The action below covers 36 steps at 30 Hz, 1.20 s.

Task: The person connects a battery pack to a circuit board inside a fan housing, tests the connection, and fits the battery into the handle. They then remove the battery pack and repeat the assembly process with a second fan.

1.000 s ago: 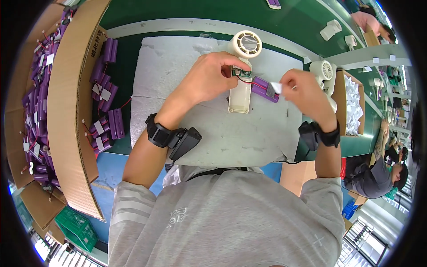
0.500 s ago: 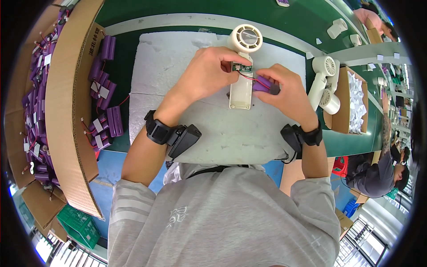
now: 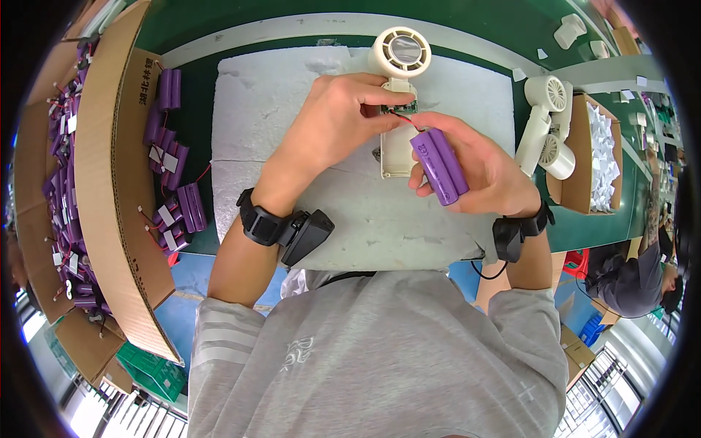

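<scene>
A cream handheld fan (image 3: 395,155) lies on the white foam pad (image 3: 365,226) with its round head pointing away from me and its handle open. Thumb and fingers of my left hand (image 3: 337,113) close round the fan's neck, beside the small green circuit board (image 3: 409,107). My right hand (image 3: 491,169) grips a purple battery pack (image 3: 439,166) of two joined cells, tilted over the right side of the handle. Red and black wires (image 3: 404,119) run from the pack to the board. The wire ends are hidden by my left fingers.
Several purple battery packs (image 3: 191,208) lie left of the pad, beside a tall cardboard box (image 3: 109,182) with more packs beyond it. At right stand assembled cream fans (image 3: 537,131) and a carton (image 3: 580,193) of white paper pieces. A co-worker (image 3: 635,270) sits further right.
My right hand has turned and drawn the battery pack toward me, so its long side now faces up. My left hand stays at the fan's neck.
</scene>
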Available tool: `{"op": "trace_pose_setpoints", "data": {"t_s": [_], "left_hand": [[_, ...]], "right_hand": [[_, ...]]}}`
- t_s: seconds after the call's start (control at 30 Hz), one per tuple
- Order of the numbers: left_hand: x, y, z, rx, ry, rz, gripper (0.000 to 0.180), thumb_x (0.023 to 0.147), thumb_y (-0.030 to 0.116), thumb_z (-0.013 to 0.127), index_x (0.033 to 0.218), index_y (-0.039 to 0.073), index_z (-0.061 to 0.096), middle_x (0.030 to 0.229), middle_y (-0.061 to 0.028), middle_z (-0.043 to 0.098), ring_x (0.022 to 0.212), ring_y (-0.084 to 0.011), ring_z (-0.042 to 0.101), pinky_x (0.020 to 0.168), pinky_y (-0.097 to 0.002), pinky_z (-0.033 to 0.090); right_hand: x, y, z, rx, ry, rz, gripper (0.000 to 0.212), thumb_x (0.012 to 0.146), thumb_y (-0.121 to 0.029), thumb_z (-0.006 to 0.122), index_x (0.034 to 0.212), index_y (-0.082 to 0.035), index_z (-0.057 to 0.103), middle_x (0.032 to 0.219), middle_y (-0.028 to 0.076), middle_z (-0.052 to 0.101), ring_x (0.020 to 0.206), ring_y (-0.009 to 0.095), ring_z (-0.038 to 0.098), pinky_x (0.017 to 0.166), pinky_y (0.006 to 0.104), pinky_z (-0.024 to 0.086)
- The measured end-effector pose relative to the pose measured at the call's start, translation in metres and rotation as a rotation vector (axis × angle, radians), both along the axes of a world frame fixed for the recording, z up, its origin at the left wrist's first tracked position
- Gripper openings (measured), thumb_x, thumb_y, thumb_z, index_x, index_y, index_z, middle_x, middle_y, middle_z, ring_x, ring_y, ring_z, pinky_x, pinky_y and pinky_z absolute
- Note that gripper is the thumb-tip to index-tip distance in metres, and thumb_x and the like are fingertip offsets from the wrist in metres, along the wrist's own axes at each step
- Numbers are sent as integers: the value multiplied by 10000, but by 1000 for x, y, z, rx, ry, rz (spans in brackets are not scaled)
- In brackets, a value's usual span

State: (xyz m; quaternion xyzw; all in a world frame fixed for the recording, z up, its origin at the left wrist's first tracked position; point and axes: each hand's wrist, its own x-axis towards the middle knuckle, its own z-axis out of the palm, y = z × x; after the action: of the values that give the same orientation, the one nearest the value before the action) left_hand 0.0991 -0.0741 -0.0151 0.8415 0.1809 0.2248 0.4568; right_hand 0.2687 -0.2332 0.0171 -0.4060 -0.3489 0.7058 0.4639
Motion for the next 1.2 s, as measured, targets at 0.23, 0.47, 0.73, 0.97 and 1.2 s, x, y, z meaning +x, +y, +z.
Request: {"op": "trace_pose_setpoints", "data": {"t_s": [0.23,0.47,0.73,0.97,1.2], "left_hand": [[-1,-1,1,107,-38,-29,263,765,52,738,1028,69,726,938,-153,689,728,-316,662,646,-362,531],[-3,6,-6,125,-55,-90,270,810,50,696,1080,69,703,983,-199,675,769,-372,650,679,-406,530],[-5,9,-3,140,-30,-133,270,836,46,660,1105,58,690,1016,-222,658,827,-397,642,703,-423,527],[-8,9,-5,174,-66,-143,332,840,6,636,1157,97,678,1059,-213,664,838,-371,662,748,-387,544],[-10,10,4,81,42,-155,398,795,49,710,1184,127,679,1095,-187,679,749,-282,666,687,-339,530]], "right_hand": [[8,3,-8,275,-545,-111,869,603,-75,814,1384,-48,434,1182,76,534,1131,249,552,968,374,443],[-10,6,-11,308,-907,-97,731,573,-112,846,1230,-44,535,1194,65,577,1025,207,566,913,345,455],[-29,9,-23,549,-1152,-256,597,605,-48,834,1150,-31,591,1195,97,589,947,223,580,777,327,532],[-39,3,-24,548,-1262,-303,526,617,-18,835,1107,-23,646,1248,109,568,952,206,609,723,308,574],[-44,3,-28,513,-1327,-330,499,623,-17,836,1076,-33,628,1291,110,533,942,204,624,705,312,565]]}}
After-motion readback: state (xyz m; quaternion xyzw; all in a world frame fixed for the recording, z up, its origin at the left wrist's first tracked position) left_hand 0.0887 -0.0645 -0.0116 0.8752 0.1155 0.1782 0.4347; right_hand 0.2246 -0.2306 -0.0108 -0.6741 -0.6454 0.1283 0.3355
